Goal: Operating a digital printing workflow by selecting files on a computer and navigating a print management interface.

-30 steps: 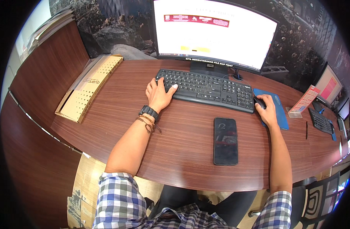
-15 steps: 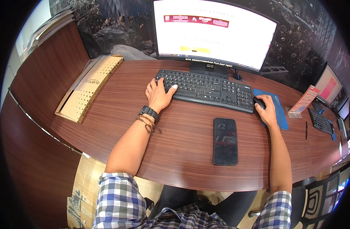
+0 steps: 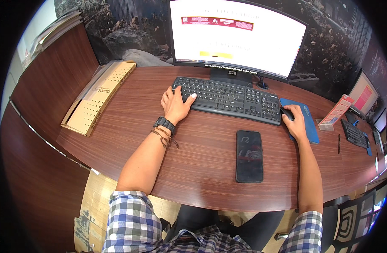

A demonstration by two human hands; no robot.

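My left hand point(image 3: 175, 105) rests on the left end of a black keyboard point(image 3: 229, 99), its fingers spread over the keys and the thumb at the lower row. A dark watch point(image 3: 164, 123) and a beaded bracelet circle that wrist. Beyond the keyboard's right end, my right hand point(image 3: 296, 125) is wrapped over a black computer mouse point(image 3: 287, 113) on a blue mouse pad point(image 3: 310, 130). Behind the keyboard stands a monitor point(image 3: 240, 44), lit with a white page that carries a red banner and a yellow strip. Between my forearms a dark smartphone point(image 3: 249, 157) lies flat on the desk.
The brown wooden desk point(image 3: 193, 168) has a side panel at left. A cardboard tray point(image 3: 98, 99) leans along that side, and papers point(image 3: 54, 33) are stacked above. To the right are a red-and-white card stand point(image 3: 336, 111), a pen point(image 3: 339, 144), a second keyboard point(image 3: 354, 134) and another monitor point(image 3: 364, 96).
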